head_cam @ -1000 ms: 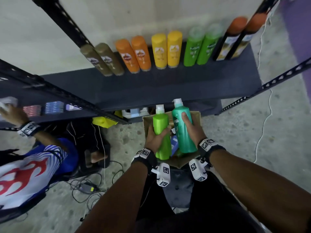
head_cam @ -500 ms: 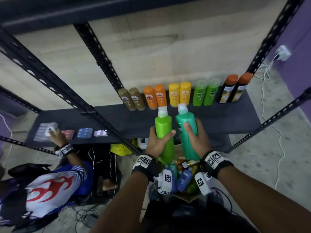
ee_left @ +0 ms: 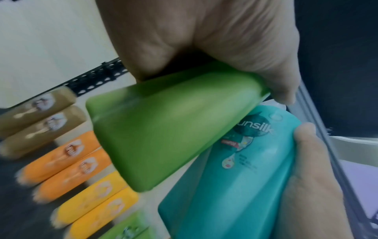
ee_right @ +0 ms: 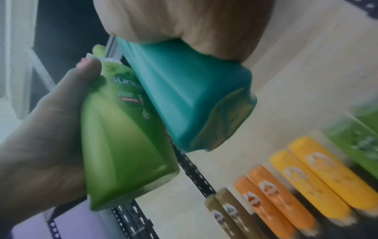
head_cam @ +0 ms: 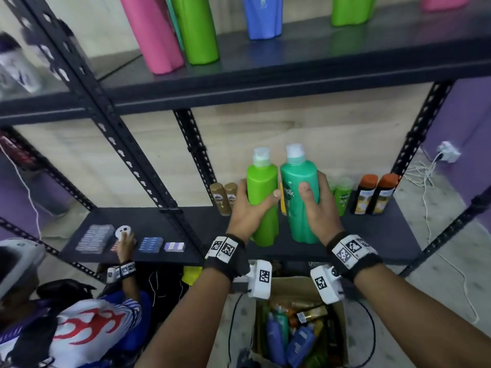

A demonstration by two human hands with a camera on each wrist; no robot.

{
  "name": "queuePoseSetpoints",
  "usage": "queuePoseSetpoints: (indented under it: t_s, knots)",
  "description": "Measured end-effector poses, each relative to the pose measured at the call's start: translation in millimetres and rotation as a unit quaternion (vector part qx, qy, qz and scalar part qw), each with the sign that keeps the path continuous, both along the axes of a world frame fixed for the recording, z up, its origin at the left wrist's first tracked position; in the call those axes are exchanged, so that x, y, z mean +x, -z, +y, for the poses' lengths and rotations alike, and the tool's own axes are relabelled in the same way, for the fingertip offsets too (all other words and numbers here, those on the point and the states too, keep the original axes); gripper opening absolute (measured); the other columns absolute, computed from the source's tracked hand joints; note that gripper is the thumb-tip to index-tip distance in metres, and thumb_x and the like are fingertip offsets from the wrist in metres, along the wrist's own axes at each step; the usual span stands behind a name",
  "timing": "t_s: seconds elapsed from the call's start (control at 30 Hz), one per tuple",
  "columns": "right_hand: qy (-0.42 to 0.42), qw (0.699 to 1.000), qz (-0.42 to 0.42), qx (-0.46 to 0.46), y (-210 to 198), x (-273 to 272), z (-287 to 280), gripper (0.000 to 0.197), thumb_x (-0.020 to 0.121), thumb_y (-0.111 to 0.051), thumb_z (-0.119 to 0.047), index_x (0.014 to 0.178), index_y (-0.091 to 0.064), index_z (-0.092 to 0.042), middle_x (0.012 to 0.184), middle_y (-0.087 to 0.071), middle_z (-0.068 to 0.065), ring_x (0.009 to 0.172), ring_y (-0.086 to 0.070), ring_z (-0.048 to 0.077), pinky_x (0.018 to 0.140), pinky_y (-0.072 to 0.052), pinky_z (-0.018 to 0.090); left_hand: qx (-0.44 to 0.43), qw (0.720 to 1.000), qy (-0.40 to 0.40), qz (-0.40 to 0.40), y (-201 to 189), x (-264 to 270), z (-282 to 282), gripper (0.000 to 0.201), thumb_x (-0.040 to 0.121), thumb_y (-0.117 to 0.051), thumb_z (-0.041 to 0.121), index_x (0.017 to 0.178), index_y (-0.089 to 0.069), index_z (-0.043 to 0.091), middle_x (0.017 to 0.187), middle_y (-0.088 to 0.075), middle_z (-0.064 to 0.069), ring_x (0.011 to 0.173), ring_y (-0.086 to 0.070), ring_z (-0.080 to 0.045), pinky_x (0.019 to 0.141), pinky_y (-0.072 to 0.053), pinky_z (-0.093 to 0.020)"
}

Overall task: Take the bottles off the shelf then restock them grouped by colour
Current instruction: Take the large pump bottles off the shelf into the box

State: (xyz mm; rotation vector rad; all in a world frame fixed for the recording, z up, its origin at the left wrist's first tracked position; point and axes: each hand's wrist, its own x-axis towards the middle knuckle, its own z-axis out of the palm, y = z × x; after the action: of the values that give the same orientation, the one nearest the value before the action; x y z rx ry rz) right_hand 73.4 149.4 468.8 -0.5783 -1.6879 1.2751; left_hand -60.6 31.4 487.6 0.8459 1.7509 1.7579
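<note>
The light green bottle and the teal bottle stand upright side by side in the air, touching, in front of the middle shelf and above its front edge. The left hand wraps its fingers round the green one; the right hand wraps the teal one (thumb across its label). Both bottles hide the orange and yellow bottles in the head view; the wrist views show them, blurred, along the back edge. Brown bottles stand left of the hidden ones, small green bottles and orange-capped dark bottles right. The shelf's front half lies bare. On the upper shelf, bottles are cut off at the frame top. A cardboard box of bottles sits below.
</note>
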Motion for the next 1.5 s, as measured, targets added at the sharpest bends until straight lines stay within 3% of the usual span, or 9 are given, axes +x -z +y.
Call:
queuePoseSetpoints:
  t_s: [0.17,0.37,0.57,0.67,0.77,0.9,1.0,1.13,1.5]
  knots:
    - [0.001,0.996,0.072,0.058,-55.6,-6.6,-4.0,0.068,0.095,-0.044,-0.073,0.136,-0.05,-0.019,0.108,-0.066,-0.024,0.096,-0.065,0.0,0.079,-0.048,0.015,0.066,0.996,-0.007,0.059,-64.1,1.2,-0.3,0.073,0.064,-0.08,0.07,0.122,-0.053,0.034,0.109,-0.073,0.013,0.104,-0.071,-0.009,0.086,-0.058,-0.033]
    - [-0.002,0.983,0.154,0.103,-126.6,-10.6,-2.7,0.056,0.096,-0.045,-0.072,0.133,-0.051,-0.031,0.108,-0.068,-0.019,0.096,-0.066,0.005,0.08,-0.052,0.024,0.151,0.978,-0.036,0.14,-142.0,0.9,-0.2,0.109,0.06,-0.062,0.095,0.136,-0.053,0.017,0.121,-0.07,-0.005,0.112,-0.069,-0.023,0.095,-0.057,-0.044]
    - [-0.012,0.964,0.236,0.126,-202.4,-13.4,4.6,0.057,0.097,-0.044,-0.07,0.134,-0.051,-0.027,0.11,-0.067,-0.022,0.096,-0.064,0.0,0.081,-0.05,0.017,0.224,0.954,-0.076,0.183,-219.4,-2.0,8.4,0.081,0.065,-0.059,0.094,0.123,-0.057,0.038,0.116,-0.071,0.014,0.112,-0.068,-0.013,0.1,-0.054,-0.051]
    - [-0.034,0.956,0.265,0.123,-243.9,-16.9,11.5,0.05,0.098,-0.045,-0.069,0.132,-0.054,-0.034,0.117,-0.068,-0.01,0.104,-0.068,0.016,0.086,-0.056,0.032,0.267,0.938,-0.086,0.202,-256.0,-3.0,18.1,0.079,0.07,-0.062,0.09,0.126,-0.059,0.035,0.12,-0.07,0.007,0.115,-0.068,-0.02,0.101,-0.052,-0.057]
    - [-0.046,0.953,0.283,0.101,-278.0,-24.0,22.9,0.059,0.097,-0.043,-0.071,0.135,-0.054,-0.027,0.126,-0.067,0.004,0.117,-0.065,0.032,0.101,-0.051,0.058,0.288,0.928,-0.087,0.22,-283.8,-6.2,27.3,0.07,0.071,-0.064,0.087,0.12,-0.06,0.038,0.118,-0.071,0.015,0.113,-0.068,-0.009,0.101,-0.054,-0.047]
    - [-0.014,0.951,0.288,0.111,-312.9,-31.4,33.8,0.054,0.094,-0.044,-0.076,0.126,-0.059,-0.037,0.122,-0.068,0.001,0.116,-0.065,0.031,0.102,-0.048,0.062,0.283,0.925,-0.096,0.233,-305.3,-12.1,39.5,0.048,0.076,-0.062,0.08,0.109,-0.057,0.044,0.106,-0.067,0.04,0.102,-0.061,0.019,0.088,-0.048,-0.011]
    - [0.005,0.958,0.258,0.125,-328.2,-35.3,40.6,0.049,0.091,-0.041,-0.081,0.118,-0.059,-0.045,0.115,-0.069,-0.005,0.111,-0.067,0.024,0.098,-0.051,0.055,0.278,0.93,-0.096,0.219,-312.7,-15.9,47.8,0.045,0.077,-0.061,0.074,0.109,-0.058,0.043,0.102,-0.067,0.039,0.097,-0.062,0.018,0.079,-0.046,-0.004]
    - [0.052,0.968,0.2,0.14,-333.6,-40.3,46.7,0.062,0.083,-0.033,-0.091,0.117,-0.057,-0.045,0.102,-0.067,-0.025,0.095,-0.065,-0.003,0.084,-0.049,0.029,0.281,0.931,-0.1,0.208,-313.7,-20.9,57.5,0.042,0.079,-0.063,0.069,0.106,-0.057,0.039,0.097,-0.066,0.043,0.093,-0.06,0.023,0.075,-0.042,0.002]
    - [0.082,0.983,0.112,0.122,-320.2,-58.6,59.4,0.07,0.079,-0.034,-0.09,0.129,-0.052,-0.042,0.1,-0.067,-0.027,0.088,-0.063,-0.011,0.073,-0.046,0.02,0.253,0.942,-0.124,0.182,-304.2,-45.3,78.5,0.052,0.071,-0.068,0.075,0.105,-0.06,0.036,0.099,-0.07,0.035,0.095,-0.065,0.015,0.083,-0.05,-0.013]
